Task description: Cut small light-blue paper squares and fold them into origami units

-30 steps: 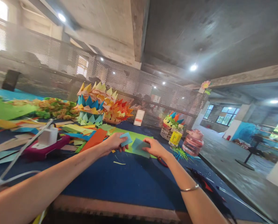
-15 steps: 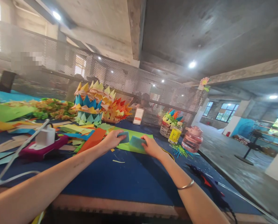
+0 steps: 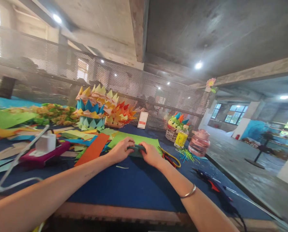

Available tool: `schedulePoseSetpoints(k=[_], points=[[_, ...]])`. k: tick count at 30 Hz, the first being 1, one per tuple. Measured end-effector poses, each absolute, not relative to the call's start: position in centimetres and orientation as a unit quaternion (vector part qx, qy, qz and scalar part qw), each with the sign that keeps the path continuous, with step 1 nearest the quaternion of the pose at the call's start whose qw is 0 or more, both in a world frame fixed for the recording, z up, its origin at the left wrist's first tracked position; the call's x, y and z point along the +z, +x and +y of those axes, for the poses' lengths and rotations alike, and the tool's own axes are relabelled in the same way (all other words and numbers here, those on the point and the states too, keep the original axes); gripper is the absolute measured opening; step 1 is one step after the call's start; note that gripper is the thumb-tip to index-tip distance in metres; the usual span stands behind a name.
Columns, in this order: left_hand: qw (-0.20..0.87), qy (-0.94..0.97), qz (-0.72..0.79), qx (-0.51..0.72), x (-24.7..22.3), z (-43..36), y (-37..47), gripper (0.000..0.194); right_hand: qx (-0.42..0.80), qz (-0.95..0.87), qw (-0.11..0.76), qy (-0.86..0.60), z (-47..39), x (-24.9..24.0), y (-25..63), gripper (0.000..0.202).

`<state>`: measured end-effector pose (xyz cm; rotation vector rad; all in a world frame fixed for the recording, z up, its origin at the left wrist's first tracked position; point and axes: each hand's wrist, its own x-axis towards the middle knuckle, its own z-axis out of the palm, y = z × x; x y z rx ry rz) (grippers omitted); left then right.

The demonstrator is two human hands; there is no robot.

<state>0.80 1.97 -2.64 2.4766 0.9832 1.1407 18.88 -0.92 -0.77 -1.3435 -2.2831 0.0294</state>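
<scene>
Between my two hands is blue-green paper [image 3: 136, 151], held close over the table. My left hand [image 3: 121, 149] is closed on its left end, and my right hand [image 3: 152, 154] grips the right end. Whether it is one sheet or two laid together I cannot tell. Beneath and behind the hands lies a light green sheet [image 3: 147, 138]. Yellow-handled scissors [image 3: 174, 160] rest just right of my right hand. An orange paper strip [image 3: 94, 149] lies left of my left hand.
Folded-paper crowns [image 3: 90, 109] stand at the back left behind loose paper strips. A magenta power strip [image 3: 45, 154] with a cable sits left. To the right are a yellow-labelled bottle [image 3: 181, 138], a pink jug [image 3: 199, 143] and a glue gun [image 3: 213, 183].
Half a second ago each hand held a separate blue-green piece, apart. My hands have come together, and the pieces now meet between them. The scissors show more fully beside my right hand.
</scene>
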Motion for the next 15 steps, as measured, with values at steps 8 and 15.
schedulePoseSetpoints(k=[8,15], points=[[0.137,0.832,0.358,0.402,-2.5,1.0,1.2,0.017,0.066,-0.792,0.306,-0.524,-0.3,-1.7,18.8,0.034],[0.222,0.767,0.401,0.449,-2.4,0.7,1.2,0.054,0.077,-0.765,0.335,-0.544,-0.5,-1.6,18.5,0.03]])
